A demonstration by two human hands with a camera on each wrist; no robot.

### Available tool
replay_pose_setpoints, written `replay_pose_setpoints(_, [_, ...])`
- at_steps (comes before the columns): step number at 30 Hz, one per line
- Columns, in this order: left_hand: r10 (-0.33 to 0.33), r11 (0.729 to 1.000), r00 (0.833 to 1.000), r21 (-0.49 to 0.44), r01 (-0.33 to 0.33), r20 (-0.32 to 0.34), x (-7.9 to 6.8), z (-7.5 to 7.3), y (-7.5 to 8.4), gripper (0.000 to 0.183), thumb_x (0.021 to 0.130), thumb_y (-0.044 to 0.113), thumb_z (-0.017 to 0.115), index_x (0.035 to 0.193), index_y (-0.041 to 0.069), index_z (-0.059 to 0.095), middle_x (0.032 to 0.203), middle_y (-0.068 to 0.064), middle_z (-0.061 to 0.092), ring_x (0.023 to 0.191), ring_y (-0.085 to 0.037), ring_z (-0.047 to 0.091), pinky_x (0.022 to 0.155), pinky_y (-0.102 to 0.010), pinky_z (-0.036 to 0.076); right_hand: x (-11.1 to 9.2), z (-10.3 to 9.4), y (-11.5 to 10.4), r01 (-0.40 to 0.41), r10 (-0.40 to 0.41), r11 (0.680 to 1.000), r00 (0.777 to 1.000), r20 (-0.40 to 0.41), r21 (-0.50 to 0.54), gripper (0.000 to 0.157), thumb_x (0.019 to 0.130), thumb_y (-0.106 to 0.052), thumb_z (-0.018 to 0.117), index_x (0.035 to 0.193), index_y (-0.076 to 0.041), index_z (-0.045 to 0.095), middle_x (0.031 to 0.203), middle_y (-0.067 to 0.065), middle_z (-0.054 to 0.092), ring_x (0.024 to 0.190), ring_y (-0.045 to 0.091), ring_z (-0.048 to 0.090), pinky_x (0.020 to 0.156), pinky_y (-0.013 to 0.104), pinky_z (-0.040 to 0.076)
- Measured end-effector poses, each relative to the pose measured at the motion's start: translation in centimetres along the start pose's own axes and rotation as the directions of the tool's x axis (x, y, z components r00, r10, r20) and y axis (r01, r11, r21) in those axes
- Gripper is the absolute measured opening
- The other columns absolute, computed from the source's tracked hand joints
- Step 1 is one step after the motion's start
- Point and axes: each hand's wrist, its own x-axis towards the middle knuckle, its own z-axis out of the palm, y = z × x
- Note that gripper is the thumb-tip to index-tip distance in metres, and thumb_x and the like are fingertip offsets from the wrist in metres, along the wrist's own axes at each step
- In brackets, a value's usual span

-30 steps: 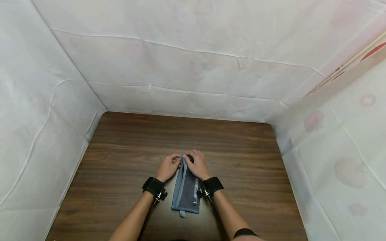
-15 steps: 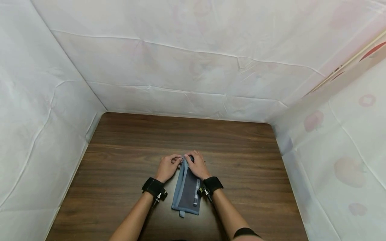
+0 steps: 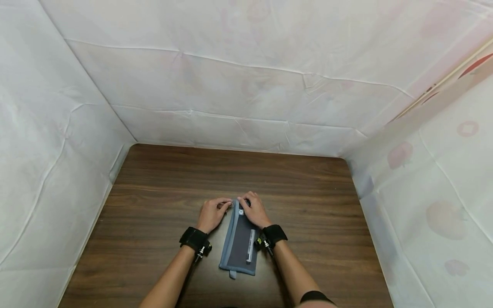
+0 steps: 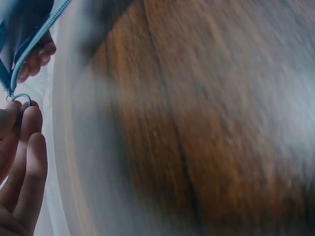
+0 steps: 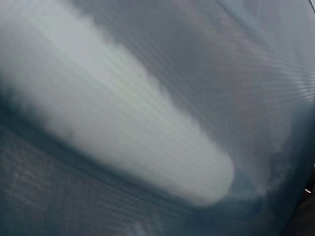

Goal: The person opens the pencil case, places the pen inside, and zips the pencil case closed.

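The pouch is stretching lengthwise toward the table's far edge. At that end, the left hand is pinching the zip ring; the right hand is gripping the pouch.

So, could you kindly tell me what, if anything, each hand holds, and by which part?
The pouch: the left hand pinches the ring at its far end; the right hand grips that same end.

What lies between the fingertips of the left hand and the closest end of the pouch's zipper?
A thin ring. The left wrist view shows it hanging from the end of the zipper, pinched by the left hand.
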Motion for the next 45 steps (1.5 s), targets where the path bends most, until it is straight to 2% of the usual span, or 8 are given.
replay_pose_setpoints(5, [0.097,0.992,0.995,0.079,-0.097,0.006,-0.3,-0.1,0.2,0.016,0.100,0.013,0.078,0.114,0.007,0.083,0.099,-0.010,0.081,0.075,-0.018,0.075,0.065,-0.036,0.060,-0.1,0.1,0.2,-0.012,0.012,1.000,1.000,-0.001,0.007,0.025,0.112,-0.028,0.060,0.105,-0.009,0.074,0.099,0.004,0.062,0.091,0.020,0.053,0.084,0.038,0.043])
replay_pose_setpoints(10, [0.113,0.985,0.993,0.129,-0.116,0.027,-0.6,-0.2,0.2,0.014,0.100,0.013,0.078,0.112,0.007,0.084,0.093,-0.008,0.081,0.070,-0.017,0.072,0.062,-0.033,0.056,0.0,0.6,0.4,-0.001,0.001,1.000,1.000,-0.022,0.000,0.024,0.112,-0.028,0.061,0.103,-0.009,0.073,0.098,0.004,0.061,0.089,0.019,0.052,0.082,0.037,0.043])
replay_pose_setpoints(19, [0.149,0.979,0.988,0.132,-0.154,0.050,-2.2,-0.5,0.6,0.014,0.096,0.011,0.082,0.109,0.006,0.084,0.098,-0.008,0.082,0.080,-0.020,0.077,0.066,-0.036,0.060,0.3,1.1,0.7,0.021,-0.022,1.000,0.997,-0.069,-0.004,0.023,0.110,-0.024,0.064,0.098,-0.006,0.072,0.095,0.008,0.063,0.089,0.024,0.056,0.082,0.042,0.048])
replay_pose_setpoints(23, [0.141,0.983,0.987,0.108,-0.149,0.080,-3.2,-0.8,1.0,0.013,0.097,0.010,0.081,0.109,0.006,0.084,0.098,-0.007,0.082,0.085,-0.021,0.078,0.070,-0.038,0.062,0.8,1.0,1.1,0.009,-0.010,1.000,0.999,-0.053,-0.009,0.024,0.111,-0.025,0.063,0.098,-0.007,0.071,0.094,0.007,0.061,0.090,0.024,0.054,0.082,0.040,0.045])
replay_pose_setpoints(30, [0.075,0.990,0.987,0.110,-0.091,0.141,-4.9,-1.2,1.7,0.012,0.098,0.015,0.081,0.108,0.010,0.085,0.103,-0.002,0.082,0.094,-0.019,0.079,0.078,-0.041,0.063,1.4,0.5,1.4,-0.018,0.017,0.999,1.000,-0.007,-0.029,0.024,0.112,-0.026,0.062,0.100,-0.007,0.071,0.100,0.008,0.063,0.095,0.025,0.055,0.087,0.043,0.045])
replay_pose_setpoints(38, [0.102,0.989,0.979,0.091,-0.120,0.176,-6.3,-1.9,2.2,0.009,0.096,0.012,0.082,0.105,0.011,0.086,0.102,0.000,0.082,0.094,-0.015,0.079,0.079,-0.037,0.064,2.0,0.2,1.3,-0.029,0.030,0.999,0.999,0.044,-0.027,0.024,0.113,-0.027,0.059,0.100,-0.009,0.070,0.101,0.006,0.062,0.096,0.025,0.054,0.088,0.043,0.044])
replay_pose_setpoints(45, [0.128,0.985,0.965,0.087,-0.151,0.231,-7.8,-2.6,2.7,0.010,0.096,0.013,0.082,0.105,0.013,0.086,0.101,0.003,0.082,0.093,-0.012,0.077,0.077,-0.035,0.063,2.4,0.2,1.6,-0.039,0.041,0.999,0.996,0.078,-0.017,0.025,0.113,-0.027,0.058,0.101,-0.009,0.070,0.103,0.006,0.062,0.098,0.025,0.054,0.091,0.043,0.044])
